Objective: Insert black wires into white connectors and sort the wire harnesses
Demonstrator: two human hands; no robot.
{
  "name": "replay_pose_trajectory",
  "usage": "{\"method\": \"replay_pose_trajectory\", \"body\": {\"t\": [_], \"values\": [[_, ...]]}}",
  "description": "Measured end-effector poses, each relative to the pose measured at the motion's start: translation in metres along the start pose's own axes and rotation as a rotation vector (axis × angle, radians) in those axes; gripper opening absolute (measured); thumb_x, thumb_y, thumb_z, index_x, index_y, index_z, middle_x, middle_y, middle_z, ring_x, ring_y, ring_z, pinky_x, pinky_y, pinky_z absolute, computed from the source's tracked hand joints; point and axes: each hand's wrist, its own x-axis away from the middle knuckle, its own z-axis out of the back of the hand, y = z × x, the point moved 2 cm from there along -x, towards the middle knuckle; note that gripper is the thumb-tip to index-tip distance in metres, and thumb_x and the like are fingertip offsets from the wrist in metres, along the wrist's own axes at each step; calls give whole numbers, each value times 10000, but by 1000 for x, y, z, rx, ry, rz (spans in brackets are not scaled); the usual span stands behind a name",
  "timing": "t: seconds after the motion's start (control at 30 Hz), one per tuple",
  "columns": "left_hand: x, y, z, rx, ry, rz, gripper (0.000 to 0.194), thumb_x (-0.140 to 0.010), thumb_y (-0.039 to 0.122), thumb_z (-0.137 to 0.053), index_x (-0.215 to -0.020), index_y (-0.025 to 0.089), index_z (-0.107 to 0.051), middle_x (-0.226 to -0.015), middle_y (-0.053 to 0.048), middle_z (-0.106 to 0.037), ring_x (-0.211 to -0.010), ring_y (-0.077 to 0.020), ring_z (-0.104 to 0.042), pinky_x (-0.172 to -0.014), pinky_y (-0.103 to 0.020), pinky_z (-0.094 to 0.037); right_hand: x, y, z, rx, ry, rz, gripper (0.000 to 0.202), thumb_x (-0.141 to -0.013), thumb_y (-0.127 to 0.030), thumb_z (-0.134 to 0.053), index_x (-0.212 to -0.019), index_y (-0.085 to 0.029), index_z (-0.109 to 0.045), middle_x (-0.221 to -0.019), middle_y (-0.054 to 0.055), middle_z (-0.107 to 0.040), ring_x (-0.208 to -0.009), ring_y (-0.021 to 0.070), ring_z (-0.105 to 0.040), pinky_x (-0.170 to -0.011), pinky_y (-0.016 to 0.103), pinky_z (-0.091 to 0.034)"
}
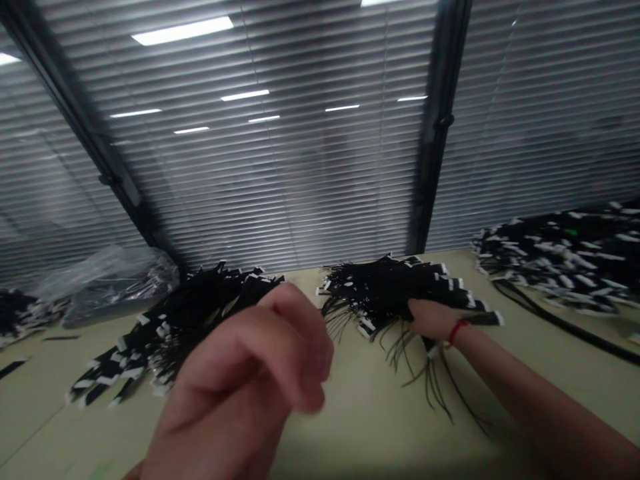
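Beyond the empty, curled left hand (250, 360), a clear plastic bag (120, 283) holds dark contents, possibly cables. The right hand (433, 320) grips part of a black, white-tipped cable pile (395, 287) on the pale green table (345, 413); grey slatted blinds (300, 167) stand behind it.

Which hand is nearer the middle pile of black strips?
Right. The right hand is at the near right side of the middle pile; the left hand is raised close to the camera, away from it.
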Motion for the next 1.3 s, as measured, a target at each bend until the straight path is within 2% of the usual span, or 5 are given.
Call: {"method": "replay_pose_trajectory", "body": {"t": [0.3, 0.5, 0.7, 0.93, 1.3], "values": [[-59, -69, -29, -527, -103, -22, 415, -804, 149, -613, -1207, 143, -512, -1216, -129, -525, -1174, -255, -442, -1047, -459, -336, 37, -29, 102, -239, 224, 203, 173, -789, -115, -472, -825, -119, -641, -643, 25, -631, -544, 102, -547, -505, 209, -371], [-90, -136, -42, 37, 169, 132, 345, -667, 178, -705, -963, 195, -529, -1092, -81, -562, -1129, -260, -471, -1019, -450, -356, 92, -85, 151, -479, 252, 631, 136, -776, -272, -596, -727, -158, -652, -604, -25, -615, -532, 91, -570, -515, 186, -382], [-80, -130, -40, 422, -66, 414, 342, -881, 522, -424, -729, 221, -368, -532, 104, -231, -385, -60, -201, -371, -183, -241, 69, -91, 133, -1190, 447, 745, 424, -774, -487, -636, -1041, -158, -641, -973, 51, -667, -916, 153, -635, -795, 272, -522], [-64, -130, -48, 666, -342, 623, 373, -840, 507, -536, -726, 154, -494, -561, 26, -480, -367, -69, -420, -358, -204, -380, 59, -114, 92, -1312, -86, 713, 335, -849, -469, -586, -873, -137, -617, -579, -14, -627, -379, 85, -555, -323, 150, -398], [-55, -136, -49, 625, -433, 701, 356, -876, 457, -568, -859, 104, -607, -553, 22, -524, -462, -101, -550, -502, -230, -451, 54, -104, 94, -1474, 230, 629, 341, -872, -442, -577, -1045, -159, -657, -1065, 89, -692, -423, 85, -585, -272, 180, -406]]}}
